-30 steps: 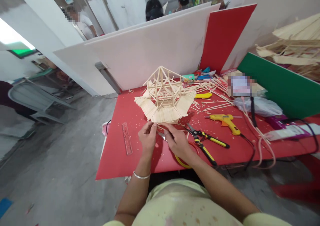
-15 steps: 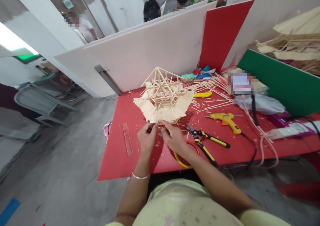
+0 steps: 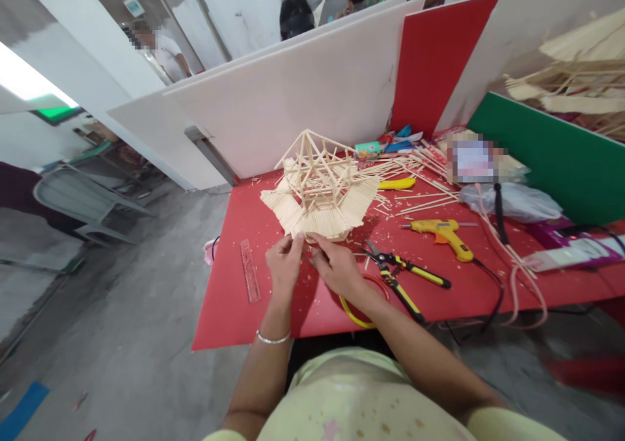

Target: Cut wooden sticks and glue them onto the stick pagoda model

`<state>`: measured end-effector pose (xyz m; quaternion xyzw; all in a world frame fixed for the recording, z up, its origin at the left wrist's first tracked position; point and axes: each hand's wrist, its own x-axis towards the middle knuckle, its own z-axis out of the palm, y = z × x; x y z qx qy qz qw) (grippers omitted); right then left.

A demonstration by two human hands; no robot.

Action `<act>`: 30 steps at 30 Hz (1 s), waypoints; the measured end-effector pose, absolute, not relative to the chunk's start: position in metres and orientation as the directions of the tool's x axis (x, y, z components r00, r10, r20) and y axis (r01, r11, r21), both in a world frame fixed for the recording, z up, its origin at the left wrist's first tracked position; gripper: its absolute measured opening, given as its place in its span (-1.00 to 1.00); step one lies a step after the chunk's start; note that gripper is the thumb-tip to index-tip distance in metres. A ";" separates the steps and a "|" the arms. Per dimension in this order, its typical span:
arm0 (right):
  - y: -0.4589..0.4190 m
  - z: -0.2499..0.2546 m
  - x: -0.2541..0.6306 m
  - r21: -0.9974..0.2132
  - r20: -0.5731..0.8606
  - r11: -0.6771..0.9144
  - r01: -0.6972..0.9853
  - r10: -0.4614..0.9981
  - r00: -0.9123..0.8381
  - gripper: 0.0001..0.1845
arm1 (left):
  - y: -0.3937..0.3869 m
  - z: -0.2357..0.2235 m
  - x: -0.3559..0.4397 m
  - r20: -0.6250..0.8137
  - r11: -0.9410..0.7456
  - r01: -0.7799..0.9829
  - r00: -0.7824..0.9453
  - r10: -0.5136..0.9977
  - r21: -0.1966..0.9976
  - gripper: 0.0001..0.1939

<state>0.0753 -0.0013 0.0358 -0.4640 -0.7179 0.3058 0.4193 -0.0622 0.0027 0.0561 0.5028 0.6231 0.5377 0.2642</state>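
Observation:
A model roof made of thin pale wooden sticks (image 3: 319, 193) stands on the red table (image 3: 229, 311). My left hand (image 3: 283, 262) and my right hand (image 3: 336, 268) are close together just below its front edge, fingertips at the lower row of sticks. Both hands are pinched; what lies between the fingers is too small to make out. A silver bangle is on my left wrist.
Yellow-handled pliers (image 3: 398, 275) and a yellow glue gun (image 3: 442, 232) lie right of my hands. A clear ruler (image 3: 248, 268) lies to the left. Loose sticks (image 3: 420, 180) and a plastic bag (image 3: 508, 203) sit at the back right. White, red and green boards stand behind. Other people are beyond them.
Both hands have moved slightly up, closer to the model's front edge. The model has not moved.

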 end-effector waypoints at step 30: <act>0.034 0.027 0.037 -0.691 -0.297 -0.359 -0.628 0.932 -0.206 -0.60 | 0.006 0.058 -0.058 0.187 -0.011 0.426 -0.373 0.909 0.905 -0.60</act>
